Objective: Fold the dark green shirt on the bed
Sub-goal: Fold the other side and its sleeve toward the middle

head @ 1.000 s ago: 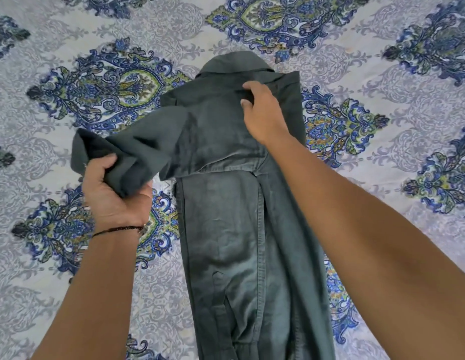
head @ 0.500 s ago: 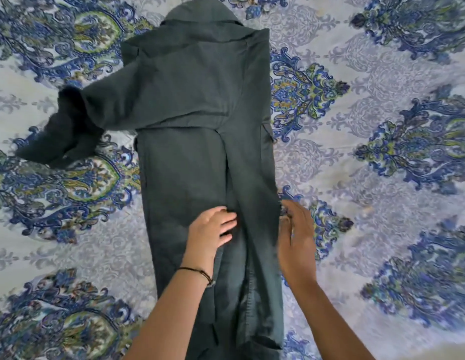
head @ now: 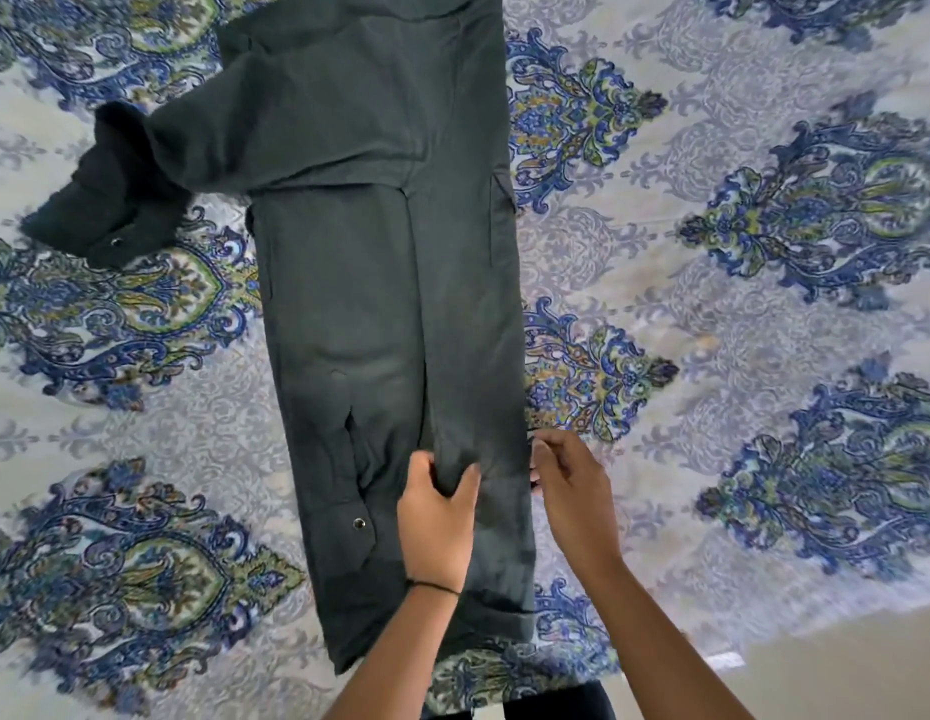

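Left hand [head: 436, 517] now off sleeve, pinching shirt [head: 380, 314] lower panel beside right hand [head: 569, 485]

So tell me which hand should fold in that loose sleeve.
Left, probably. The loose sleeve sprawls off the shirt's left side onto the bedspread, the left hand's side. The right hand pinches the opposite edge and would cross over.
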